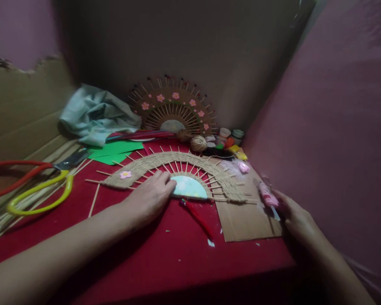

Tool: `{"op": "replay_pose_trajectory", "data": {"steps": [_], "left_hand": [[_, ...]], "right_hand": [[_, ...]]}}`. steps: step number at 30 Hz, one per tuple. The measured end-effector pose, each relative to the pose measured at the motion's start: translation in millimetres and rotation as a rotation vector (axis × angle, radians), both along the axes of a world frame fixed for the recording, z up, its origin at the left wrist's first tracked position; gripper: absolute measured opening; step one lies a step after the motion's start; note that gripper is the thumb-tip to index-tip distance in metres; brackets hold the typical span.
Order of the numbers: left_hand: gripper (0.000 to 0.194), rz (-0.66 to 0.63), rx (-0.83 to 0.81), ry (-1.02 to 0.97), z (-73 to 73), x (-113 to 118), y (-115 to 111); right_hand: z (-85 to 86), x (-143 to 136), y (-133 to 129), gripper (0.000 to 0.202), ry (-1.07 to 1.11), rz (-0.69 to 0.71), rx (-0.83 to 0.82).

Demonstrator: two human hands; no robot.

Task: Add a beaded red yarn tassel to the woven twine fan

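A half-round woven fan point(184, 157) lies on the red table, its thin sticks poking out past the straw-coloured band. It carries a pink flower point(125, 174) at its left end and a pale blue half-disc point(190, 187) at its centre. My left hand point(154, 192) grips the fan beside the half-disc, fingers curled and partly hidden. A red tassel point(198, 218) trails from the fan's lower edge. At the right, my right hand point(295, 214) is closed at a pink glue gun point(268, 197) with a clear glue stick at its back end; its grip is partly hidden.
A finished-looking fan with several pink flowers point(175, 96) leans against the back wall. Orange-and-yellow scissors point(63, 186) and thin sticks lie left, near green paper point(116, 151) and a cloth point(98, 112). Twine balls point(198, 143) and small tubs point(237, 134) stand behind; cardboard point(241, 224) lies right.
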State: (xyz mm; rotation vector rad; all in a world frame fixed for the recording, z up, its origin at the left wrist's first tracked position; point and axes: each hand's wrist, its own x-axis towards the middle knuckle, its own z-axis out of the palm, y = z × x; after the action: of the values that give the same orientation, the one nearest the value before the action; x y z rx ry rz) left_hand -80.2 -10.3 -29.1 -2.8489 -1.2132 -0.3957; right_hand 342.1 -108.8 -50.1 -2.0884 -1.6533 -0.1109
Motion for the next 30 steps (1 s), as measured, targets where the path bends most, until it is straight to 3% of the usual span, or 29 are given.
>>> {"op": "replay_pose_trajectory", "data": {"steps": [3, 9, 15, 21, 26, 30], "left_hand": [[0.020, 0.006, 0.004, 0.015, -1.3, -0.3, 1.5], [0.023, -0.019, 0.029, 0.009, -5.8, 0.6, 5.1], [0.023, -0.021, 0.037, -0.045, -9.5, -0.6, 8.2], [0.022, -0.058, 0.100, -0.093, -17.8, -4.4, 11.1], [0.024, -0.077, 0.151, -0.082, -20.9, -5.2, 16.2], [0.027, -0.049, 0.152, -0.081, -23.1, -7.5, 19.7]], "right_hand": [[7.2, -8.9, -10.0, 0.059, 0.208, -0.061, -0.069], [11.2, -20.7, -38.3, 0.061, 0.504, -0.126, 0.120], [26.8, -39.5, -52.0, 0.036, 0.839, -0.165, 0.114], [37.6, -57.4, -58.4, 0.042, 1.237, -0.010, 0.197], [38.8, -64.4, -64.3, 0.038, 1.301, -0.020, 0.209], [34.9, -53.4, -64.4, 0.033, 1.156, -0.148, 0.274]]}}
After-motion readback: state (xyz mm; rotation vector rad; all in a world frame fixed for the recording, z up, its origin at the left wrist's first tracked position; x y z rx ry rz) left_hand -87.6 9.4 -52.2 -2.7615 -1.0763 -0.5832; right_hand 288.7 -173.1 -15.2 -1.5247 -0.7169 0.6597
